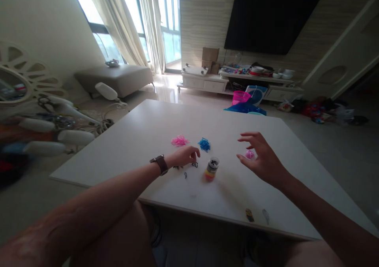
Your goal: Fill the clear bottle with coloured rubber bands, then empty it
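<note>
My left hand (189, 155), a watch on its wrist, hangs low over some small black rubber bands (194, 165). Its fingers are curled down and drawn together; what is between them, if anything, is hidden. A clear jar (212, 169), layered red, yellow and grey-black, stands right of that hand with black pieces on top. Behind lie a pile of pink bands (180, 141) and a pile of blue bands (204, 144). My right hand (263, 162) is raised with thumb and fingers spread. A pink round item (249, 155) shows between them, apparently on the table.
The white table (166, 117) holds a small yellow figure piece (249, 215) and a clear piece (265, 215) near its front edge. Beyond the far edge are a pink basket (241, 97) and a blue item (245, 108). A white lamp (75, 136) stands left.
</note>
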Action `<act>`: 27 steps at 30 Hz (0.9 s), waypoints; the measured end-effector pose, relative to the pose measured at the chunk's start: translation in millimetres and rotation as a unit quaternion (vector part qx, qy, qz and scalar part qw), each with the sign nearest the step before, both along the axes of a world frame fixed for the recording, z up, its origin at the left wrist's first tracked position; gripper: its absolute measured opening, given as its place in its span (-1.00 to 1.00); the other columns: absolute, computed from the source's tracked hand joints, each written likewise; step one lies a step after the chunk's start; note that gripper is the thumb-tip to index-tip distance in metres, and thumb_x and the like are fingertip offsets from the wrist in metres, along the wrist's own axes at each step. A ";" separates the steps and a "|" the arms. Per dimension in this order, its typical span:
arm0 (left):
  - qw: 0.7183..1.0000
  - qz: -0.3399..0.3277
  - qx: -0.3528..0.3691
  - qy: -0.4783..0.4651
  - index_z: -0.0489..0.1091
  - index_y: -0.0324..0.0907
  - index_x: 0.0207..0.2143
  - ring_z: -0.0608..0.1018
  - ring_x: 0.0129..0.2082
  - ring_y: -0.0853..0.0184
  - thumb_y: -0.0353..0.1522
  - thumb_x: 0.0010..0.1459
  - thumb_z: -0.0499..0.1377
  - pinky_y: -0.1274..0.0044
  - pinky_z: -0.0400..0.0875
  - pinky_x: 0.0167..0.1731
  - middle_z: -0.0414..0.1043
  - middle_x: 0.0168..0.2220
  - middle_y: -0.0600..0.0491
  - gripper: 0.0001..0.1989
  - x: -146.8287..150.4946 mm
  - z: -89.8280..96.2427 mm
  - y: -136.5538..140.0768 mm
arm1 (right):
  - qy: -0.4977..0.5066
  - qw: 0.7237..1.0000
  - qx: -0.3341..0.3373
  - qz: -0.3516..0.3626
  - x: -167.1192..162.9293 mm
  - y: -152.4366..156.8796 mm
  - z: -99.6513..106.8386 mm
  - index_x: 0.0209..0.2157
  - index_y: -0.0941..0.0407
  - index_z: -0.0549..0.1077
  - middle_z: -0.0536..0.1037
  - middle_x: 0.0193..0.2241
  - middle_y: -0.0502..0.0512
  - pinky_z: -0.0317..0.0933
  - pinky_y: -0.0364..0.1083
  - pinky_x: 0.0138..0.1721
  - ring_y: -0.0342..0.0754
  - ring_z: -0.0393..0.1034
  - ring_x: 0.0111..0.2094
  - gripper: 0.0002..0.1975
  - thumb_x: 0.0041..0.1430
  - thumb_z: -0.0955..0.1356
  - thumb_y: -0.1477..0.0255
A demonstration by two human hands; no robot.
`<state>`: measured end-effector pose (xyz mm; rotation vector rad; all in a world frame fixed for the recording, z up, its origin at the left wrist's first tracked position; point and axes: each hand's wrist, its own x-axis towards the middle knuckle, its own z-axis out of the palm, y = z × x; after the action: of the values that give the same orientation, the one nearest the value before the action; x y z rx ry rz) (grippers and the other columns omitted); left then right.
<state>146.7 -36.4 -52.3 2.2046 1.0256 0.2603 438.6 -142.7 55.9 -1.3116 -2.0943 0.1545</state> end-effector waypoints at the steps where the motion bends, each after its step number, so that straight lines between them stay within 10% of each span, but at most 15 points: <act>1: 1.000 -0.012 -0.006 0.001 0.55 -0.18 -0.18 0.55 -0.35 0.37 -0.48 0.07 0.28 0.59 0.33 -0.35 0.59 -0.31 0.07 -0.77 1.1 0.5 -0.7 | -0.007 1.000 0.006 0.000 2.1 -1.2 -4.2 -0.01 -0.01 0.41 0.34 0.13 0.17 0.47 0.12 -0.06 0.16 0.31 0.14 -0.65 0.15 0.40 0.44; 8: 0.998 -0.031 0.017 0.050 0.59 -0.17 -0.13 0.52 -0.23 0.32 -0.45 -0.05 0.38 0.58 0.36 -0.27 0.49 -0.18 0.00 -0.65 -1.8 -1.1 -0.1 | -0.027 0.999 -0.012 0.025 3.9 -17.6 -14.0 0.03 -0.04 0.40 0.27 0.20 0.17 0.39 0.25 0.09 0.20 0.23 0.21 -0.62 0.18 0.40 0.46; 17: 0.994 -0.014 0.049 0.095 0.55 -0.19 -0.39 0.50 -0.27 0.29 -0.45 0.05 0.31 0.52 0.32 -0.24 0.52 -0.31 0.02 -0.97 3.6 -4.0 -2.7 | -0.005 0.999 -0.035 0.030 4.7 -24.0 -7.1 -0.02 -0.07 0.46 0.28 0.20 0.16 0.39 0.28 0.10 0.25 0.21 0.22 -0.67 0.15 0.42 0.43; 27: 0.967 0.026 0.206 -0.146 0.54 -0.19 -0.31 0.53 -0.39 0.42 -0.35 0.27 0.22 0.59 0.39 -0.28 0.56 -0.39 0.07 -0.87 16.7 54.8 -24.5 | 0.024 0.999 -0.033 -0.015 14.9 -31.7 2.3 -0.07 -0.05 0.47 0.30 0.16 0.14 0.47 0.17 0.01 0.17 0.29 0.16 -0.73 0.16 0.42 0.38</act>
<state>163.4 -60.9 2.4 2.4050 0.9241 0.8642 453.5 -174.4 58.2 -1.3636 -2.0436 0.2418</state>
